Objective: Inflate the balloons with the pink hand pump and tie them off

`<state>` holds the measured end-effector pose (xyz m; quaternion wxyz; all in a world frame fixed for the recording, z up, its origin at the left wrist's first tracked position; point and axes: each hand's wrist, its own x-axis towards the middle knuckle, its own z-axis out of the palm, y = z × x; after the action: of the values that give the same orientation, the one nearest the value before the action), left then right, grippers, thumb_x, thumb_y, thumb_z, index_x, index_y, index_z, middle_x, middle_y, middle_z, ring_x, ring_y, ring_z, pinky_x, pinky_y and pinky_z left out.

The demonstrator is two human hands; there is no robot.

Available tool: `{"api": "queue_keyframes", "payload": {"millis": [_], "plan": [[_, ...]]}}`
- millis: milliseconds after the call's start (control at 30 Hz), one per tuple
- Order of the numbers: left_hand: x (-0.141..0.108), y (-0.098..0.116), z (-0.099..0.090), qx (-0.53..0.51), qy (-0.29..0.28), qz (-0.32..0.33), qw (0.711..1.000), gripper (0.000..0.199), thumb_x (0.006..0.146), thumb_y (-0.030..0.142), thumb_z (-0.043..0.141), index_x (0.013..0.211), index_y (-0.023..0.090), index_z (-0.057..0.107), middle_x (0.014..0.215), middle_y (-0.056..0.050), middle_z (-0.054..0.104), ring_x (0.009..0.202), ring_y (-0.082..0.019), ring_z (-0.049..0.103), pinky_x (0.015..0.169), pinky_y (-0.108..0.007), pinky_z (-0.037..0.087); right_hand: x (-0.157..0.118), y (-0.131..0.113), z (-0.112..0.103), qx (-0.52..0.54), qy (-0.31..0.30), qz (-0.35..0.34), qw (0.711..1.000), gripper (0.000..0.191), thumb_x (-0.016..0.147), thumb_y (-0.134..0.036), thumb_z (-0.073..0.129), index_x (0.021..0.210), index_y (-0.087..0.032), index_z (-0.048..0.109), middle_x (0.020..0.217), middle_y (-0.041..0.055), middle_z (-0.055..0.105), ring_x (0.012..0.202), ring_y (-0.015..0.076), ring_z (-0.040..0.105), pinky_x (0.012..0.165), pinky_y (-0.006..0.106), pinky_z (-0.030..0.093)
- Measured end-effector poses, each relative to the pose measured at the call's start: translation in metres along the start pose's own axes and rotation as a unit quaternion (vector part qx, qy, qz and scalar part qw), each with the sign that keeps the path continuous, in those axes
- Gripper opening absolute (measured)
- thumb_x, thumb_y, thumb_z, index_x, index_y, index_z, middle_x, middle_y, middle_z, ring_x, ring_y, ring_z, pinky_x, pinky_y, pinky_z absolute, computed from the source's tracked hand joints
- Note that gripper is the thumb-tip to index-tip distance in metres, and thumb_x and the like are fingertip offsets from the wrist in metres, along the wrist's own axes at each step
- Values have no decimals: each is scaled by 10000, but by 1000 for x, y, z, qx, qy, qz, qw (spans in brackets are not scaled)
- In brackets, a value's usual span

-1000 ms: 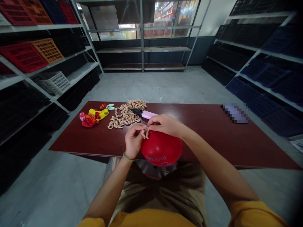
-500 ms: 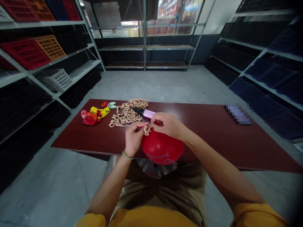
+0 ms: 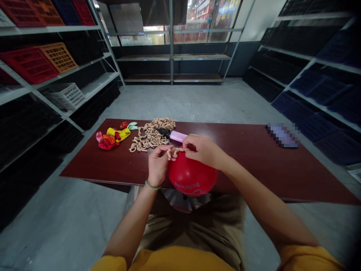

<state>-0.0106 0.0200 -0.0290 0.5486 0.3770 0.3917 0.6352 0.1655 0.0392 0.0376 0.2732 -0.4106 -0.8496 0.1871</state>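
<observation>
A blown-up red balloon (image 3: 191,174) with "hello kitty" print rests at the table's near edge, below my hands. Between my fingers, at the balloon's top, runs a short piece of beige twisted rope (image 3: 175,151). My left hand (image 3: 158,165) pinches the rope's left part. My right hand (image 3: 201,151) is closed on its right end; the balloon's neck is hidden behind those fingers. Just beyond them lies a balloon pump (image 3: 178,136) with a pink barrel and black end. Behind and left of it is a pile of the same beige rope (image 3: 153,131).
Uninflated balloons (image 3: 113,137) in red, yellow and green lie at the left of the dark red table (image 3: 239,165). A blurred-out flat object (image 3: 282,135) is at its right end. Shelves with crates (image 3: 29,64) stand left and right; another rack (image 3: 171,56) stands at the back.
My hands have drawn slightly apart, the right one moving a little rightward. The rope piece, bunched before, is now stretched between them. The balloon stays nearly in place.
</observation>
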Motion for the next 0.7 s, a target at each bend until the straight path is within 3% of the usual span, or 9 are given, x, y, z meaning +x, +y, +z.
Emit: {"api": "queue_keyframes", "payload": {"millis": [333,467,567,700], "plan": [[-2,-4,1,-31,5,-21,999,176,713,261,783,810,166,671,676,8,664,553,-81,611,546,-194,503,-7,2,-1,2,-12,-8,1000,66,765,-121,566,768,-187,566,806,-6,594,687,113,510,635,233,361],[0,-1,0,-38,-38,-15,998,170,721,260,789,805,172,670,656,15,647,551,-81,606,548,-196,505,-8,-7,-7,-31,9,-4,999,74,812,-129,567,801,-190,607,837,14,620,751,138,553,697,261,413],[7,8,-1,-58,-42,26,997,171,720,251,800,806,178,671,670,17,641,573,-85,617,548,-193,508,-10,-12,-24,-31,61,-10,998,150,888,-233,573,1006,-221,665,994,49,650,959,196,588,870,338,459],[21,21,-2,-129,15,96,987,201,715,274,815,826,181,675,728,17,646,614,-67,621,605,-180,529,-17,7,-41,77,179,19,981,570,833,-451,674,1364,-340,495,1369,59,508,1284,281,459,1041,474,418]]}}
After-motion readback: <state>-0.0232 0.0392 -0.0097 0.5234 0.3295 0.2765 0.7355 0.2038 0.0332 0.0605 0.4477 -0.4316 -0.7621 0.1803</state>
